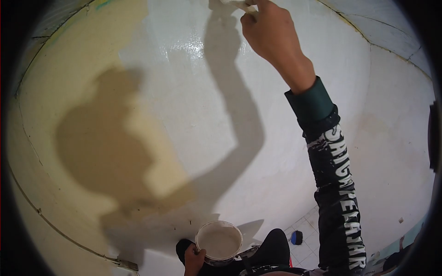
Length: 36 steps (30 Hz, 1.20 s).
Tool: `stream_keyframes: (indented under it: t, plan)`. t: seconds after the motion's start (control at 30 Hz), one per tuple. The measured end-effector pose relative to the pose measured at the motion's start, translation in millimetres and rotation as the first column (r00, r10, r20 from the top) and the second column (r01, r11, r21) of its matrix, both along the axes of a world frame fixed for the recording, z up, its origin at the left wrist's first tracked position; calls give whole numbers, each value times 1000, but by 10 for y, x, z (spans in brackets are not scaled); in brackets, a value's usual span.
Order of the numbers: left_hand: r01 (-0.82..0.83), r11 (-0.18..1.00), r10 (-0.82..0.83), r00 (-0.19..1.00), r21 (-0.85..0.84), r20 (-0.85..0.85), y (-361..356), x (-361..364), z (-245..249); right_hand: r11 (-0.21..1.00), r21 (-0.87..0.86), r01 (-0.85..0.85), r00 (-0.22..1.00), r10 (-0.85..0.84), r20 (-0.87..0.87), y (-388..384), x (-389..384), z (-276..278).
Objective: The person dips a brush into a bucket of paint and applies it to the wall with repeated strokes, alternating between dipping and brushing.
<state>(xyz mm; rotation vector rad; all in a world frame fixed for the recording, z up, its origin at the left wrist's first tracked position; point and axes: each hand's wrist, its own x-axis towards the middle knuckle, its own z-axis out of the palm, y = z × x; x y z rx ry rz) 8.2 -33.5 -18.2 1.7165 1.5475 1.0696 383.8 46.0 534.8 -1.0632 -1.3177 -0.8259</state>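
Note:
My right hand (271, 34) is raised at the top of the head view, its fingers closed around the pale handle of a paintbrush (249, 8). The brush's far end is cut off or hard to make out at the frame's upper edge. Behind it stands a wall (184, 115), coated white in the middle with a wet shine near the top. Low in the view, my left hand (194, 258) grips the rim of a round bucket (239, 230) holding whitish paint. The bucket sits upright close to my legs.
Yellow wall (37, 138) lies to the left, under the shadow of my head and arm. A blue and black object (296, 238) rests on the tiled floor (306, 225) at lower right. A cable or pipe (60, 230) runs along the lower left.

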Motion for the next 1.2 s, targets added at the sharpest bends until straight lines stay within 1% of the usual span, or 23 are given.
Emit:
stream_keyframes:
  t: [0.07,0.1,0.2,0.27,0.3,0.37,0.4,0.47,0.5,0.53,0.6,0.63,0.67,0.7,0.77,0.8,0.87,0.9,0.97,1.03,1.1,1.17,1.2]
  plan:
    - [41,998,-40,999,50,-29,-41,39,153,984,172,56,992,-74,106,213,83,-108]
    - [41,998,-39,999,48,-32,-71,62,224,984,170,55,992,-73,103,234,104,-195]
    - [-5,999,6,1000,-41,5,-133,97,333,994,110,24,997,-32,74,46,111,-558]
    - [6,1000,-6,1000,-22,-7,-116,63,281,996,-77,-36,999,36,-11,-101,119,-783]
    - [5,1000,-6,1000,-26,-7,-98,26,189,996,-81,-37,999,36,-11,-141,151,-810]
    - [-22,1000,22,999,6,-40,-48,-37,-38,995,-88,-43,999,40,-28,-239,181,-803]
    - [-20,1000,20,999,4,-36,-20,-30,-10,995,-90,-39,999,37,-24,-234,182,-745]
    - [5,992,2,998,-128,57,28,-26,87,998,56,11,999,-14,49,-161,229,-527]
    - [7,992,0,998,-130,57,43,-41,50,997,75,27,997,-32,67,-136,229,-412]
    - [16,996,-12,999,-87,41,72,-47,-2,997,75,28,997,-34,69,-194,148,-265]
    - [22,999,-21,999,-44,27,135,-54,-110,999,-6,-47,998,47,-41,-306,-7,35]
    - [16,990,-1,994,-137,107,168,-66,-174,999,-6,-49,998,49,-39,-203,55,141]
    - [16,973,27,983,-230,184,182,-70,-228,998,53,-27,999,26,28,-65,140,259]
    - [12,973,31,982,-230,184,172,-36,-168,993,114,-9,996,-2,91,12,172,313]
    - [-13,970,44,991,-243,124,128,11,0,994,106,12,993,-24,118,146,259,289]
    - [-15,970,45,992,-242,119,132,-4,-45,995,97,38,988,-52,147,182,279,262]
    - [15,980,7,994,-201,106,155,-40,-156,998,61,-32,984,21,174,131,264,45]
    - [15,980,6,994,-199,105,142,-28,-102,979,177,98,958,-141,249,304,336,-156]
    - [7,990,-5,1000,-140,12,66,20,87,995,-18,94,980,-90,176,62,237,-516]
    - [-15,984,22,999,-180,35,27,68,212,980,-198,9,992,17,129,-86,210,-896]
    - [-38,973,51,997,-226,54,-16,138,405,967,-254,-5,992,37,120,-74,246,-1260]
    - [-13,941,82,978,-337,190,-50,217,606,957,-289,-20,993,53,108,-113,257,-1413]
    - [-11,940,82,978,-341,193,-20,160,454,946,-321,-53,994,81,75,-183,251,-1424]
